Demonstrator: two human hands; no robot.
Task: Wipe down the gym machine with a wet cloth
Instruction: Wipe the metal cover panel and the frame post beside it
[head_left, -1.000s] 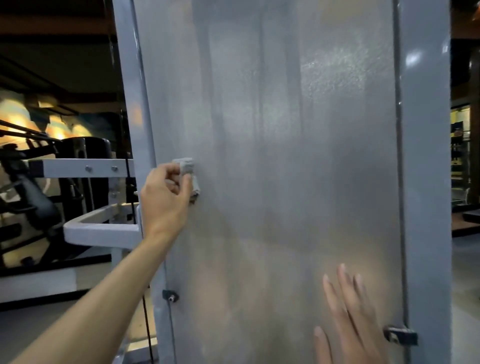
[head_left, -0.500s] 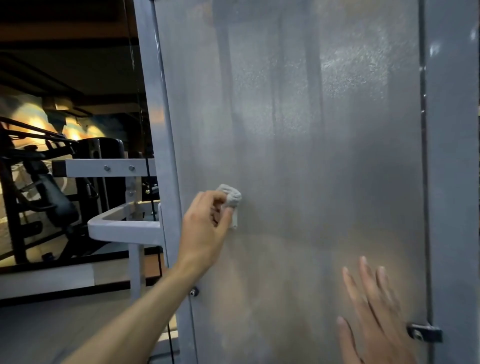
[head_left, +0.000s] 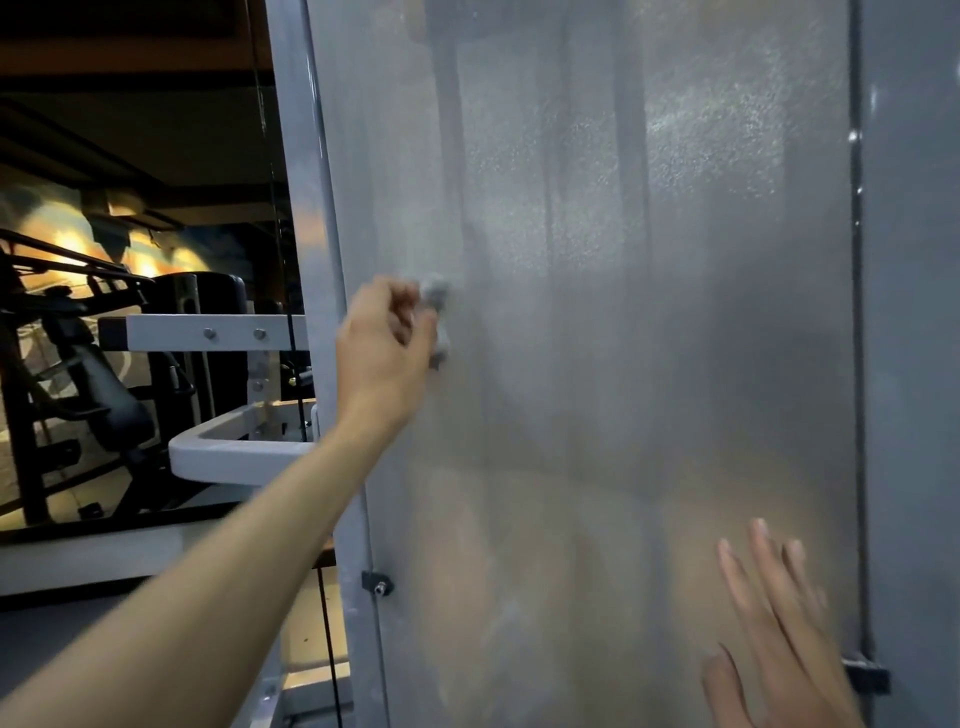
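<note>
A tall frosted grey panel of the gym machine fills most of the view, set between a light grey upright on the left and a darker grey post on the right. My left hand grips a small bunched grey cloth and presses it against the panel near its left edge, at mid height. My right hand lies flat on the panel at the lower right, fingers straight and spread, pointing up.
Small black clips hold the panel at the lower left and lower right. A white machine frame juts out to the left of the upright. Dark gym machines stand further back under warm wall lights.
My left hand with the cloth moved down and right on the panel, then back up along its left edge. My right hand stayed flat at the lower right.
</note>
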